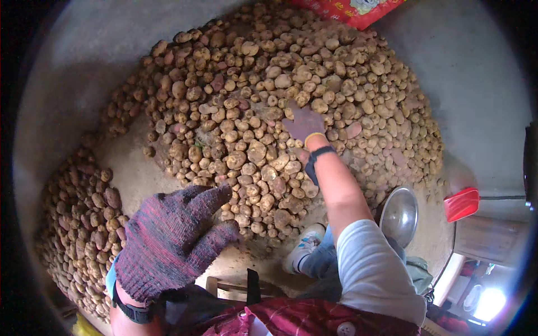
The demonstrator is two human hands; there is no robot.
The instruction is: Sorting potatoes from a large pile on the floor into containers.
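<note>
A broad heap of potatoes (256, 151), mostly brown and some reddish, covers the floor before me. My right hand (307, 122), in a thin dusty glove with a yellow cuff edge, reaches out over the middle of the heap; its fingertips lie at the potatoes, and whether it grips one cannot be told. Nearer to my body, at the heap's lower left edge, my left hand (178, 237) wears a thick grey and red knitted glove. Its thumb and fingers are apart, and no potato shows between them.
A second pile of potatoes (90, 235) lies at the left. On the right are a metal bowl (399, 216) and a red plastic scoop (462, 204). A red printed sack (357, 12) touches the heap's top. My shoe (309, 248) stands by the near edge, beside a wooden stool (231, 287).
</note>
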